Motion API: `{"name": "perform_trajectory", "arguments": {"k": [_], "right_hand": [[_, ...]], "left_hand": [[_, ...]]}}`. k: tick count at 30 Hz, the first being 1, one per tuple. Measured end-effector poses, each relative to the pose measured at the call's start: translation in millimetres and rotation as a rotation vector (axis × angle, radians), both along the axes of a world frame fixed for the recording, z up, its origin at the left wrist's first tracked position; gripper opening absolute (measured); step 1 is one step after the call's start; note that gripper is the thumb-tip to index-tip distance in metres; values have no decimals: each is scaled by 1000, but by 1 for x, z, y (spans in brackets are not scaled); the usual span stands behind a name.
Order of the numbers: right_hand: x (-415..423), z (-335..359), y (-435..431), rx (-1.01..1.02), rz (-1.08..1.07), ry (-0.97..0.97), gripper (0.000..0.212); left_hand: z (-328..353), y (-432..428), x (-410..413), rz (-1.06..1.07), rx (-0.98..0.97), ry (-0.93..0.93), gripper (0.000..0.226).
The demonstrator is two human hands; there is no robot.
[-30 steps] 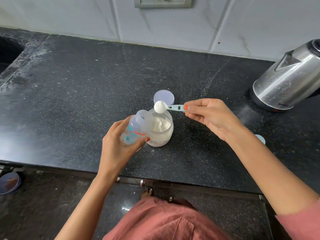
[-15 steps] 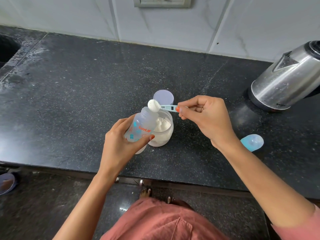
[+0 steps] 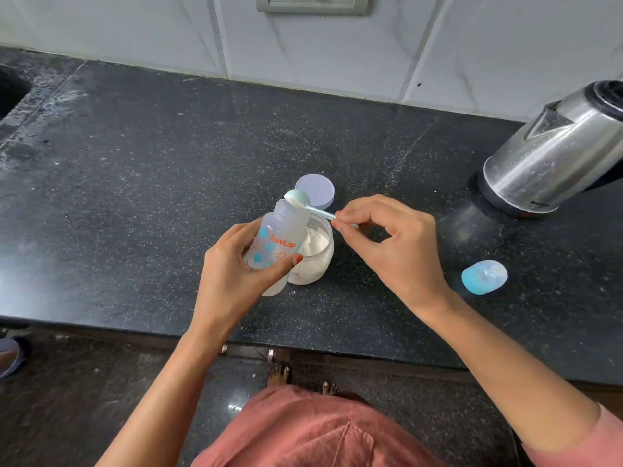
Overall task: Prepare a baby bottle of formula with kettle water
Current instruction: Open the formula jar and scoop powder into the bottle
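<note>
My left hand [image 3: 232, 274] grips a clear baby bottle [image 3: 279, 239] with orange lettering, tilted, its open mouth pointing up and to the right. My right hand [image 3: 387, 244] pinches the handle of a light blue scoop [image 3: 298, 198]. The scoop's bowl is turned over right at the bottle's mouth, with white powder at the rim. Just behind the bottle stands an open clear jar of white formula powder [image 3: 315, 256]. A steel kettle [image 3: 553, 153] stands at the far right of the black counter [image 3: 135, 180].
The jar's pale round lid [image 3: 318, 190] lies flat behind the jar. A blue bottle cap [image 3: 483, 277] lies on the counter to the right of my right wrist. A sink opening [image 3: 8, 92] sits at the far left. The tiled wall carries a switch plate [image 3: 312, 3].
The scoop of powder has moved left from above the jar to the bottle's mouth and has tipped over. My left hand has raised the bottle slightly.
</note>
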State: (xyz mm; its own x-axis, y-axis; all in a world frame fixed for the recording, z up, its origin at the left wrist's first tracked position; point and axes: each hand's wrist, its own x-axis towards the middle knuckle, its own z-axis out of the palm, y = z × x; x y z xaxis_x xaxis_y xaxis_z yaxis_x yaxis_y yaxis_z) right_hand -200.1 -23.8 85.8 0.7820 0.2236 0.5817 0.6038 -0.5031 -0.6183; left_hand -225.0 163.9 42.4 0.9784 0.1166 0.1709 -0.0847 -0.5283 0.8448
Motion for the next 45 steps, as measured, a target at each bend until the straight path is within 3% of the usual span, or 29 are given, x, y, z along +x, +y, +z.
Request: {"name": "perform_trajectory", "arguments": {"k": [10,31,35,38,42,45], "right_hand": [[1,-11,-2,-115,24,-190,9],[-1,-13,-5,-128,58,-213,9],[-1,-10,-4,-23,30,-124,8],[-2,-8,-2,155,21,88,2],[0,0,-1,391,-20,375,16],[1,1,-2,408,-24,380,16]], "left_hand": [[-1,0,2,-7,-3,0,49],[1,0,-1,-11,-11,9,45],[0,0,-1,-18,-18,8,49],[-1,0,-1,-21,-25,13,54],[1,0,-2,-20,-32,14,51],[1,0,-3,-20,-31,16,50]]}}
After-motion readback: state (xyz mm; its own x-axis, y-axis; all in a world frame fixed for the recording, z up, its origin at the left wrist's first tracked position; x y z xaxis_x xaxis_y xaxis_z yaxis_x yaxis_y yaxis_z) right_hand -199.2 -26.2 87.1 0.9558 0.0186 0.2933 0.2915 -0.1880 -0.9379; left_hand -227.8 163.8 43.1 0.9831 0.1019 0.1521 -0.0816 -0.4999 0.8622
